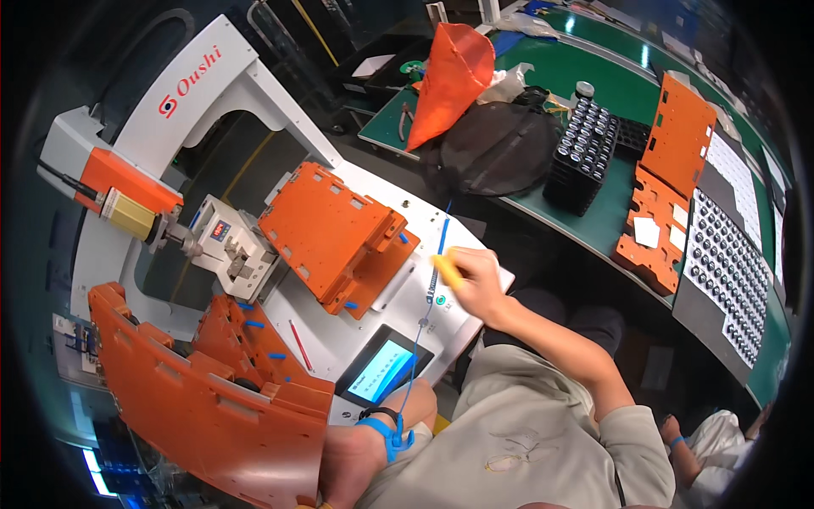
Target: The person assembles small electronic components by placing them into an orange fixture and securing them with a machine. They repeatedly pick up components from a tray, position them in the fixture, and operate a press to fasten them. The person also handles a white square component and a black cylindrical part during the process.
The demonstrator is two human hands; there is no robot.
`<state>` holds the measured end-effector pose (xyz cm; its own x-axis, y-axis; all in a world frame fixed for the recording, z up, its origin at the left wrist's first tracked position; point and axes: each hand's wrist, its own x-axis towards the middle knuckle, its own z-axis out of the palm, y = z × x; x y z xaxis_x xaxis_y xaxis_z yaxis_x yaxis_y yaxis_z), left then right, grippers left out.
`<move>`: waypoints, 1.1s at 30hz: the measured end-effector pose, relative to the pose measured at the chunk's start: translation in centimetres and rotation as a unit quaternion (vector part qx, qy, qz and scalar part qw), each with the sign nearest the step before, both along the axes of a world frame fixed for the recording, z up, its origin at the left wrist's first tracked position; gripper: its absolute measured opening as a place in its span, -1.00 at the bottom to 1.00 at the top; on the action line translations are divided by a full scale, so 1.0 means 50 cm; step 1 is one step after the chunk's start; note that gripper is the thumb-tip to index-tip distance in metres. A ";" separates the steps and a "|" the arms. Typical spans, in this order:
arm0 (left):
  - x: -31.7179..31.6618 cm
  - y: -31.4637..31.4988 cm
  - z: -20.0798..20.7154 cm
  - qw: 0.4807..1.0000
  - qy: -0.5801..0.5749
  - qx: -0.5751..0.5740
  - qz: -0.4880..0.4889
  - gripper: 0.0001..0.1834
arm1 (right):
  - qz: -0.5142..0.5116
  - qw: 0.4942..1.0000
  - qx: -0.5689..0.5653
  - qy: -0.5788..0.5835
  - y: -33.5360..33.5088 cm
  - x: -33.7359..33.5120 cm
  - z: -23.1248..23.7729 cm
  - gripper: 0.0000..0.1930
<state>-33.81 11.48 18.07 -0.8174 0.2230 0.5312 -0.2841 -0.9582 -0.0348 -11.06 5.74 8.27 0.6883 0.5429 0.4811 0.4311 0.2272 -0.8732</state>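
Observation:
My right hand (476, 282) is over the right part of the white machine base (386, 199), next to a green button (440, 299). Yellow covers sit on its fingertips, which are pressed together; whatever they hold is hidden. Beside them runs a blue cord (413, 365) that reaches the blue band on my left wrist. My left hand (349, 462) is low in the picture, against the right edge of a large tilted orange panel (212, 407). Its fingers are mostly out of sight. A slotted orange fixture (326, 229) with blue pins lies on the machine, in the middle.
The machine's head (233, 246) stands left of the fixture. A red pen-like stick (300, 343) and a lit screen (381, 371) are nearer me. On the green bench (585, 242) are a black bag (496, 148), a black rack (581, 161) and orange plates (678, 127). Another person (716, 454) is at lower right.

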 end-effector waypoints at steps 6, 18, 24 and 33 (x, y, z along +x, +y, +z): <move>0.052 -0.016 -0.006 0.992 0.032 -0.024 -0.116 -0.60 | 0.069 0.960 -0.262 -0.071 -0.073 0.022 -0.331 -0.59; 0.314 -0.121 -0.079 0.633 0.276 -0.167 -0.703 -0.48 | 0.020 0.922 -0.381 0.058 0.004 0.059 -0.445 -0.64; 0.418 -0.271 -0.190 0.220 0.382 -0.198 -0.875 -0.42 | -0.021 0.930 -0.348 0.114 -0.145 0.048 -0.419 -0.65; 0.455 -0.532 -0.290 -0.356 0.313 -0.173 -0.864 -0.43 | -0.105 0.931 -0.300 0.182 -0.285 0.048 -0.434 -0.66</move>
